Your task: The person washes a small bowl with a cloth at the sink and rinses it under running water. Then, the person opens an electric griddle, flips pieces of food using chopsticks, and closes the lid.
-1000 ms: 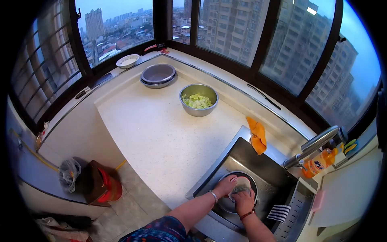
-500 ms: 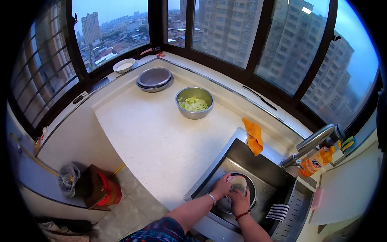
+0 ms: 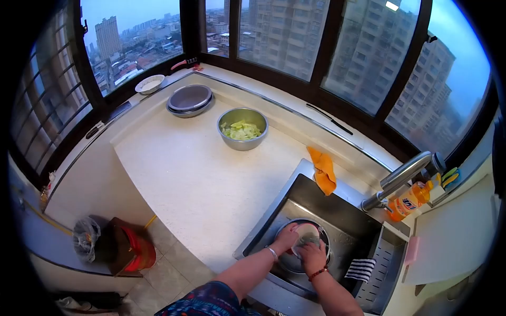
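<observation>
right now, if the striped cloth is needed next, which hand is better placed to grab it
Probably the right hand: it is nearer the striped cloth, at the right of the sink. The left hand is farther away, holding the round dish.

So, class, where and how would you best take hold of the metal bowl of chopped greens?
I'd grip the metal bowl by opposite sides of its rim, left and right, probably coming from the near side. It stands upright on the counter, its round rim standing apart from other things, with chopped greens inside.
</observation>
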